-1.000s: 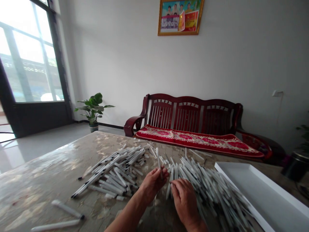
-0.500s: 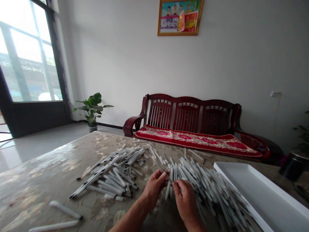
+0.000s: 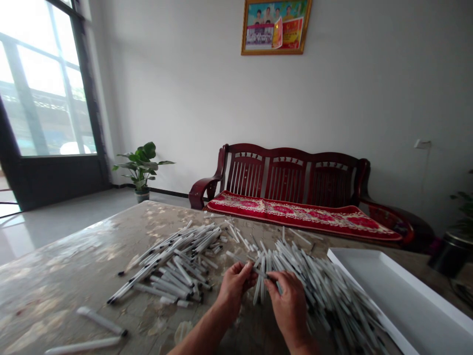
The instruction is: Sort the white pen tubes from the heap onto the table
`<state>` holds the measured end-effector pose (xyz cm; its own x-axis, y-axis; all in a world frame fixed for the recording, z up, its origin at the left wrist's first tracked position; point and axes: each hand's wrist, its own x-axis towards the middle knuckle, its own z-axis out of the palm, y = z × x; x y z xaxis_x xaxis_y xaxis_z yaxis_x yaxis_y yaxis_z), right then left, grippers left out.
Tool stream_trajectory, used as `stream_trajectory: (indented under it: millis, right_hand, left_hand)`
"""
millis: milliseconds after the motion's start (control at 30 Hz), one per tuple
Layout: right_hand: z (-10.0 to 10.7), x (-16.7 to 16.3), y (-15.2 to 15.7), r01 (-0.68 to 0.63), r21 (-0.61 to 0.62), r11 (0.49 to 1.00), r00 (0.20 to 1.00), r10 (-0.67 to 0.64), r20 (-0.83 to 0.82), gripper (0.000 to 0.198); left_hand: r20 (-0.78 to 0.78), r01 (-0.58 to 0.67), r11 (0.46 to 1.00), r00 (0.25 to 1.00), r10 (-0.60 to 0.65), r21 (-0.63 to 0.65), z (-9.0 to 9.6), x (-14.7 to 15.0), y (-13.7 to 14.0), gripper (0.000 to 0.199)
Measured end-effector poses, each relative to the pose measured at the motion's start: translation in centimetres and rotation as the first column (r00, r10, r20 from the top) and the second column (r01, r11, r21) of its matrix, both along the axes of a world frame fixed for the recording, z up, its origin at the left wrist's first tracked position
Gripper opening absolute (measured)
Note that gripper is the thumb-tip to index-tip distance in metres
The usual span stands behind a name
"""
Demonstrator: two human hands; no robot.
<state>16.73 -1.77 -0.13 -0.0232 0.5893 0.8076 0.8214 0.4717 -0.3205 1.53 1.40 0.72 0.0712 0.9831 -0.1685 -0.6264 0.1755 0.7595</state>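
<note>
A slim translucent pen point(image 3: 259, 272) with a dark part near my right fingers is held up between both hands over the table. My left hand point(image 3: 233, 287) pinches it between thumb and fingers, and its pale end sticks out to the upper left. Closed around the other end is my right hand point(image 3: 290, 301); the fingers hide that tip. Just right of my hands spreads a large heap of pale pens point(image 3: 314, 276). To the left lies a second pile of pens point(image 3: 173, 276) with black ends, plus short white caps among them.
A shallow white box lid point(image 3: 402, 291) sits on the right of the patterned table point(image 3: 96, 266). Two loose pens point(image 3: 101, 321) lie at the front left. Beyond the table stands a wooden bench point(image 3: 288, 182) with a red cover point(image 3: 306, 215).
The pen between my hands has tilted to a flatter angle. My right hand has shifted slightly right and turned; my left hand has barely moved.
</note>
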Motion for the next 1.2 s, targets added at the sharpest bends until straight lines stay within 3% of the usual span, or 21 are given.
stream_trajectory:
  millis: [133,333,567,733,933,1200]
  right_hand:
    - [-0.17,-0.18,-0.01,0.022,-0.092,0.996,0.998,-0.027,-0.053,0.04]
    - [-0.48,-0.08,0.16,0.006,-0.036,0.999,0.996,-0.009,-0.09,0.036]
    - [-0.48,-0.25,0.0,0.022,-0.131,0.991,0.994,-0.035,-0.101,0.041]
    - [-0.34,-0.12,0.07,0.003,-0.062,0.998,0.994,-0.01,-0.112,0.038]
    - [-0.49,0.12,0.15,0.028,-0.142,0.989,0.996,-0.041,-0.084,0.04]
    - [-0.64,0.06,0.18,0.007,-0.12,0.993,0.993,-0.022,-0.117,0.037]
  left_hand:
    - [0.019,-0.001,1.0,1.0,0.001,0.004,-0.07,-0.18,0.17,0.049]
    - [0.014,0.006,1.0,1.0,-0.006,0.01,-0.29,-0.11,0.09,0.049]
    - [0.013,-0.008,1.0,1.0,0.008,0.012,-0.42,-0.05,0.1,0.05]
    - [0.014,-0.011,1.0,1.0,0.011,0.015,-0.48,-0.06,0.14,0.049]
    - [0.017,-0.008,1.0,1.0,0.007,0.014,-0.45,0.04,0.13,0.05]
    - [0.013,-0.014,1.0,1.0,0.014,0.011,-0.28,0.06,0.07,0.051]
